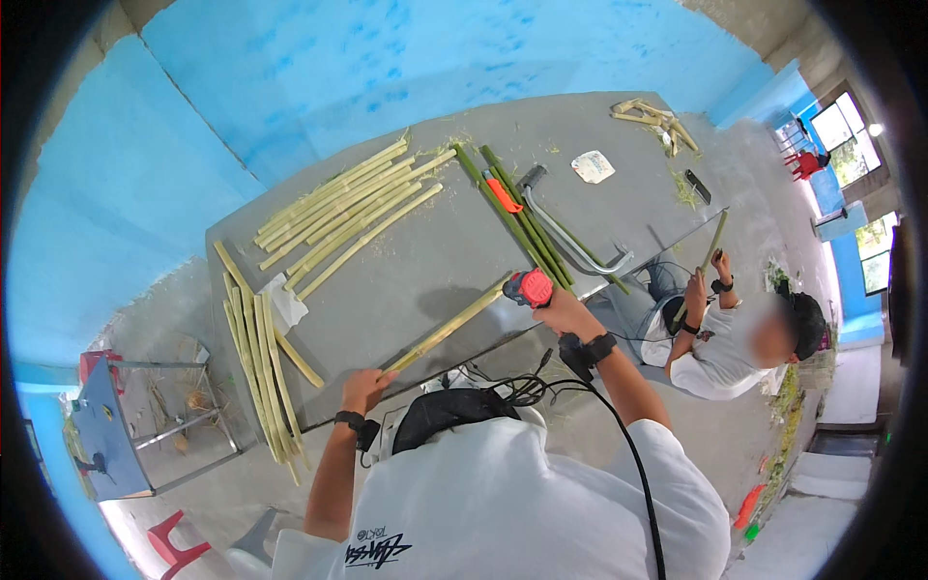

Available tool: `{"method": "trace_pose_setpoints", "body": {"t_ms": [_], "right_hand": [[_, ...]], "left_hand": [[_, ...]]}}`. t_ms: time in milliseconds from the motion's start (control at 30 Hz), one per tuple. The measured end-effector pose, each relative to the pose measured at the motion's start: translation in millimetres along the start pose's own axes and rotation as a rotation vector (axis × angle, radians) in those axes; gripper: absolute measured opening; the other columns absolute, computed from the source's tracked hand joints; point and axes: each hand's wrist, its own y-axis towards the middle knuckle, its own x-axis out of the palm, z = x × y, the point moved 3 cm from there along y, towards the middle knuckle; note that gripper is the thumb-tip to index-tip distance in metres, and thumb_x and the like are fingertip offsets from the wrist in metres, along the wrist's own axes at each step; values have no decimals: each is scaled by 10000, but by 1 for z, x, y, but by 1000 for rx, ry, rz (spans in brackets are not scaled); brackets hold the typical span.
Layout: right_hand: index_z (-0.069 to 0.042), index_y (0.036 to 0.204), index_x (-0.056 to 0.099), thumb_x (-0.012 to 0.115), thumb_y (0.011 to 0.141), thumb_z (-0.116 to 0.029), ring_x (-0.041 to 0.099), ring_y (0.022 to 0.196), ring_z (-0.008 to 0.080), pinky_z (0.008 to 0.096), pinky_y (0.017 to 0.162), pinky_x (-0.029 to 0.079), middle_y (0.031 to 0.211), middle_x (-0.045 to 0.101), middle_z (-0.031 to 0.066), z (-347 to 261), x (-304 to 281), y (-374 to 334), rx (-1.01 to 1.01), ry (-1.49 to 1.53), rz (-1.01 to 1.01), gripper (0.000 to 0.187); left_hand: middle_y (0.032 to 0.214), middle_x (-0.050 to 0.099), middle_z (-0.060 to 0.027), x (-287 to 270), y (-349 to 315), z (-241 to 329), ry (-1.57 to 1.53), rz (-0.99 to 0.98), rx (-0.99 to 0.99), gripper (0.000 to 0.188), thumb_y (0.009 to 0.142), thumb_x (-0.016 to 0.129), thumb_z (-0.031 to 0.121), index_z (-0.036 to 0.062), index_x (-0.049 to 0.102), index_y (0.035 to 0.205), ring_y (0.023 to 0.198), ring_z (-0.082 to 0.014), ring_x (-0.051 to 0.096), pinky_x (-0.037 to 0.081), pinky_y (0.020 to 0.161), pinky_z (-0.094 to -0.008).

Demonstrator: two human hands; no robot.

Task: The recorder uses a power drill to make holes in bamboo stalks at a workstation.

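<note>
A pale peeled stalk (447, 330) lies on the grey counter (406, 271) near its near edge, its long axis running from near-left to far-right. The left hand (364, 387) has its grip clenched around the stalk's near-left end, at the counter's edge. The right hand (565, 311) grasps a red and black power tool (530, 287) whose head meets the stalk's far-right end; a black cable (628, 454) trails from that side over the person's white shirt.

Farther left on the counter lies a fan of pale stalks (348, 208), pointing much the same way (near-left to far-right). Another bundle of pale stalks (259, 362) hangs over the left edge, running near to far. Right of the fan lie dark green stalks (512, 208), an orange-handled knife (503, 195) on them, and a bent grey metal bar (580, 246).

At the right, a second person (735, 343) sits low beside the counter, holding a green stalk (710, 253) upright in both hands.
</note>
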Motion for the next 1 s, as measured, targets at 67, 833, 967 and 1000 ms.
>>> {"method": "trace_pose_setpoints", "body": {"t_ms": [67,833,967,1000], "right_hand": [[2,915,648,668,738,-180,598,469,221,363,474,464,621,600,123,-1,-12,-7,-54,11,17,255],[-33,984,627,717,779,-117,606,628,151,315,612,496,759,632,35,62,19,-20,-16,523,73,239],[-16,1027,636,724,766,-121,572,663,134,307,667,499,748,632,37,87,31,-17,-232,353,224,295],[-16,1039,638,712,766,-113,569,677,132,309,680,501,783,646,48,73,31,-19,-143,385,167,299]], "left_hand": [[803,653,-207,-5,-2,1,27,-14,-20,688,924,420,674,47,665,779,815,-416,621,469,700,-517],[657,449,-22,3,20,16,-536,-276,-33,501,962,544,517,51,514,781,588,-126,422,342,525,-343],[666,456,-50,-3,13,47,-556,-387,-115,468,984,536,456,25,526,803,618,-161,426,377,564,-360],[666,456,-50,0,8,42,-563,-385,-127,468,984,536,456,25,526,803,618,-161,426,377,564,-360]]}}
